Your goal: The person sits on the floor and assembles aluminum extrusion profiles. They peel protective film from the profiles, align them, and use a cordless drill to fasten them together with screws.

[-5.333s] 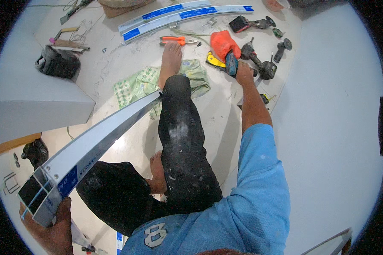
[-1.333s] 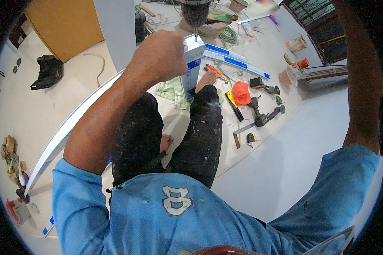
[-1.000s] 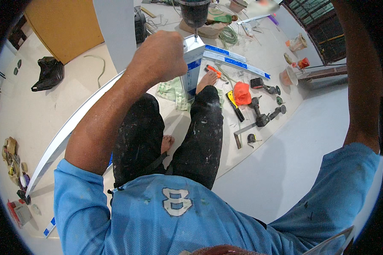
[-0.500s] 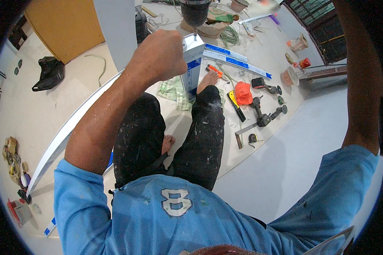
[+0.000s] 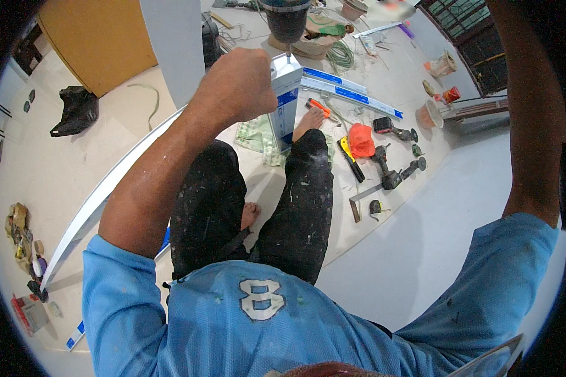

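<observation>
My left hand (image 5: 244,87) is closed in front of my chest, its fingers wrapped round the upper end of a white profile bar with blue film strips (image 5: 288,86). A dark power drill (image 5: 287,24) points down from the upper edge, its bit meeting or nearly meeting the bar's top end. The bar slants down between my legs, past a pale green patterned cloth (image 5: 256,137) on the floor. My right arm (image 5: 534,113) is raised along the right side, and its hand lies outside the picture.
Right of my foot lie a yellow-and-black hand tool (image 5: 351,159), an orange cloth (image 5: 361,140), cordless tools (image 5: 390,166), a square (image 5: 356,210) and a tape measure (image 5: 375,207). More profile bars (image 5: 358,95) lie ahead. A long white strip (image 5: 100,188) curves along my left. A white wall (image 5: 434,195) stands right.
The whole view has shifted slightly. My left hand, the bar and the drill keep almost the same places relative to each other.
</observation>
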### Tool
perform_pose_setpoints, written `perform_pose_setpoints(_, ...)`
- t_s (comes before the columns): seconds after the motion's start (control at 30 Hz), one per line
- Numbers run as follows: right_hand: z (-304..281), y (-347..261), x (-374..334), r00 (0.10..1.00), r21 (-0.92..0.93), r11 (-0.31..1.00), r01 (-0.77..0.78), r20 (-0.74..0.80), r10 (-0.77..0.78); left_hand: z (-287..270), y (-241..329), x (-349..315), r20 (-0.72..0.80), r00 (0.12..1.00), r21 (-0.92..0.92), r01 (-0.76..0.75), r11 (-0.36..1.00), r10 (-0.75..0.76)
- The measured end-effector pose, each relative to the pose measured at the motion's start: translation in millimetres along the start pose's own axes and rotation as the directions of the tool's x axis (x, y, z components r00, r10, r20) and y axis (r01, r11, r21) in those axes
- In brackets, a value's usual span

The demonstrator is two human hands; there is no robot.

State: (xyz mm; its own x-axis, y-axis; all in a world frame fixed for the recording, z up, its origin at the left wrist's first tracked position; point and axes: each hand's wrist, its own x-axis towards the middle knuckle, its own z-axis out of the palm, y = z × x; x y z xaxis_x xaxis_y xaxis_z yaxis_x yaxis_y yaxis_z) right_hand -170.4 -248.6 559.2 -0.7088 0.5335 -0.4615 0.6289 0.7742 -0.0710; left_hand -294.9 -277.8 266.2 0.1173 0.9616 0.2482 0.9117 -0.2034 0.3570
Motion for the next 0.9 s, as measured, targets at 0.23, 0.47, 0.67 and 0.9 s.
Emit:
perform_pose_setpoints(0.23,-6.6,10.9,1.9,0.999,0.080,0.997,0.022,0.025,-0.024,-4.3,5.3,-3.3,0.032,0.999,0.022,0.001,1.000,-0.002)
perform_pose_setpoints(0.47,99.4,131.8,-22.0,0.699,-0.115,0.992,-0.055,-0.714,-0.044,-6.6,14.2,2.6,0.077,0.997,0.014,0.028,1.000,-0.029)
perform_pose_setpoints(0.67,289.5,233.1,28.8,0.284,0.194,0.979,-0.059,-0.937,0.202,-16.0,24.3,-4.2,0.181,0.964,0.060,0.186,0.981,-0.194)
perform_pose_setpoints(0.9,579.3,283.9,137.9,0.474,0.681,0.637,-0.362,-0.454,0.755,-20.6,48.2,-3.8,0.168,0.935,0.161,0.285,0.945,-0.311)
